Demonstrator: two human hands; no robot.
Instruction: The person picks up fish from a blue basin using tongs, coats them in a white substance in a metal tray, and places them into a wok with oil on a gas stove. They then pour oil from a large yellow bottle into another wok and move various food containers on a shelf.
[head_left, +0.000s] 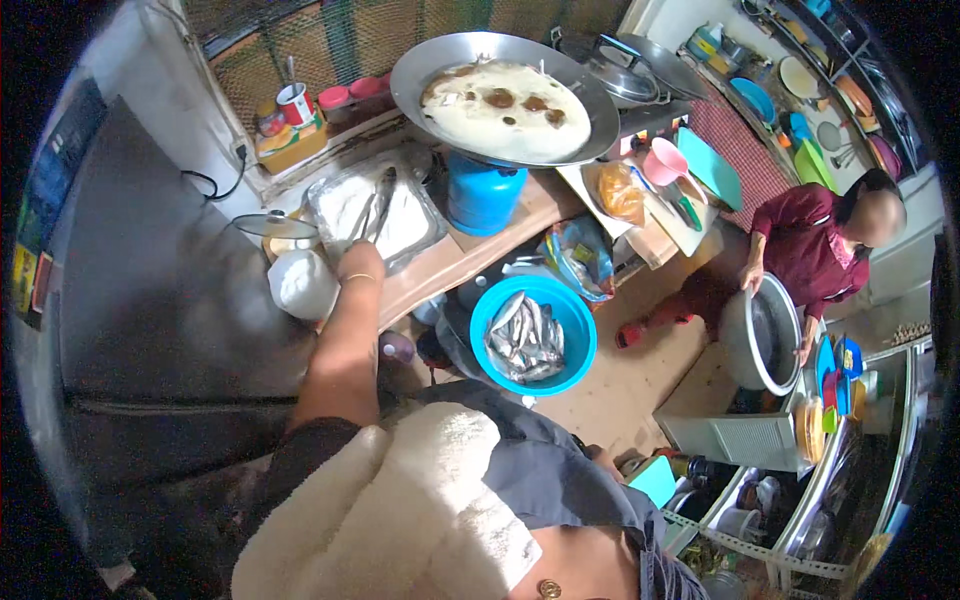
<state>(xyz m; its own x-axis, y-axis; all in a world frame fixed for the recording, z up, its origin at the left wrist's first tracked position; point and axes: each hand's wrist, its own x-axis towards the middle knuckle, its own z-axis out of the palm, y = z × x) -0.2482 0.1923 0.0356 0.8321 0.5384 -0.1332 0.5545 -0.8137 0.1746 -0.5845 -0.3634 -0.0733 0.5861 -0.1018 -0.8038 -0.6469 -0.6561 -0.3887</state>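
Observation:
My left hand (361, 262), with a thin bracelet at its wrist, holds metal tongs (369, 217) over a tray of white powder (421, 232). A dark, slender thing, perhaps a fish, lies along the tongs' tips. What seems to be my right hand (602, 459) shows only in part at my right side; its fingers are hidden. Beyond the tray, a large metal wok (416, 97) holds pale foam and brown liquid, above a blue gas cylinder (486, 196). Several silvery fish (525, 337) lie in a blue basin (583, 334) below the counter.
A person (806, 225) at right holds a grey basin (739, 330). A white bag (302, 285) and a glass lid (275, 225) are left of the tray. Cutting boards (679, 225) bear a green-handled knife (690, 214) and a pink dipper (666, 161). A white towel (405, 495) hangs over me.

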